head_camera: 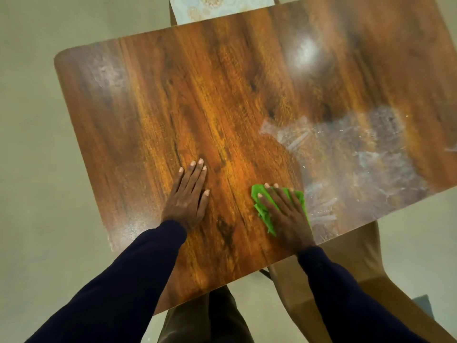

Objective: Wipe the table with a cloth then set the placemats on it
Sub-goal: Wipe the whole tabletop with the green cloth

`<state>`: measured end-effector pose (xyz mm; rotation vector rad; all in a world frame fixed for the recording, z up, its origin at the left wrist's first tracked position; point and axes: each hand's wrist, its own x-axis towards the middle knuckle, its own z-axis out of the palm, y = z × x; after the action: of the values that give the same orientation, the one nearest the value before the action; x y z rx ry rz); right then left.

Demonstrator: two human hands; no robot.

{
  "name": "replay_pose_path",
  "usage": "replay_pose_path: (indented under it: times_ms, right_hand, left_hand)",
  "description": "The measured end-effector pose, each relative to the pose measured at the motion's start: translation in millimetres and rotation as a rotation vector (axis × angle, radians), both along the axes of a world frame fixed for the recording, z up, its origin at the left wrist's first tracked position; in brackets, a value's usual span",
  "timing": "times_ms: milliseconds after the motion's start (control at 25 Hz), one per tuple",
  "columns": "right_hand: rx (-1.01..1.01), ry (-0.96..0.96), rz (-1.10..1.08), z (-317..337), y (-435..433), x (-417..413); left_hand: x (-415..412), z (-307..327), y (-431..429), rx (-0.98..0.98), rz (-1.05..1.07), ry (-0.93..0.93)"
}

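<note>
A pale beige floor (29, 144) is showing all around a wood-grain worktop (222, 95), which is running slantwise across the view with rounded corners. Whitish, streaky smears (358, 149) are lying over its right-hand part, and a fainter cloudy patch (108, 73) is sitting near the far left corner; a bright glare is reflecting off the surface toward the far right.

The left hand (189, 196) is resting palm down on the bare wood near the front edge, its fingers (195, 172) lying straight and close together, holding nothing. The right hand (286, 216) is pressing flat on a bright green cloth (264, 215), fingers spread and straight over it rather than curled round it. The cloth is lying crumpled on the worktop under that palm, close to the near edge and just left of the smeared area, with green edges poking out to the left and beyond the fingertips. Both arms are wearing dark navy sleeves (138, 268).

Past the far edge, a pale blue sheet with round tan motifs (217, 6) is peeking in; it may be a placemat, but too little is showing to be sure. A brown chair (351, 256) is standing just beside the near right edge.
</note>
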<state>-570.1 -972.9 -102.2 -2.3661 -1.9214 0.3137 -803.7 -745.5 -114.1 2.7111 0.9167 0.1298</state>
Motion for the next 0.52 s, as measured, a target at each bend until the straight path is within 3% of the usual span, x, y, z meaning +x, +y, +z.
replay_pose_path:
  times_ms: [160,240,360,520]
  right_hand:
    - [0.042,0.018,-0.381,2.9,71.8,16.4]
    - [0.048,0.009,-0.467,1.3,110.4,0.7]
    - [0.030,0.007,-0.400,-2.6,112.3,-40.9]
    - [-0.037,0.072,-0.163,-1.5,25.4,-73.7]
  left_hand:
    - [-0.3,1.2,0.8,-0.008,-0.007,-0.007]
    - [-0.8,3.0,-0.1,-0.002,-0.007,-0.001]
    - [-2.3,3.5,-1.7,-0.011,-0.012,0.011]
    - [-3.3,6.9,-1.8,-0.042,-0.015,-0.044]
